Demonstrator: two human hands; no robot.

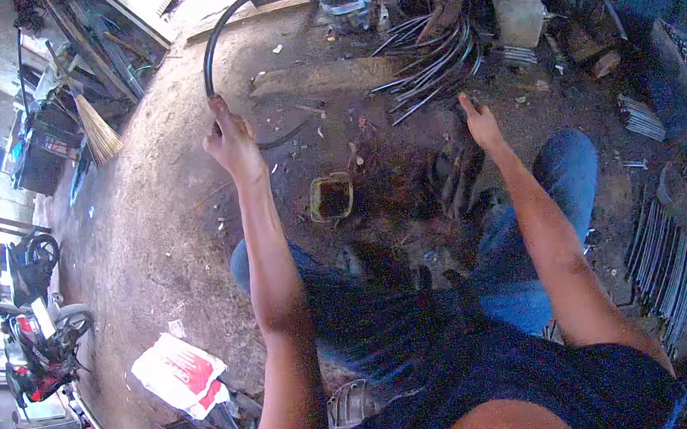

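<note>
My left hand is raised at the left of centre, its fingers wrapped round the end of a black hose-like length that bends up and away to the right. Lower and farther right, my right hand is closed over the dark floor; what it grips, if anything, cannot be made out. Just beyond it lies a loose heap of thin bent metal rods. Between my knees and the heap sits a small square tub with dark contents.
A pale plastic jerrycan and a clear-sided round container stand at the back. Straight rods lie in rows at the right. To the left are a straw broom, a white-and-red bag and a motorbike.
</note>
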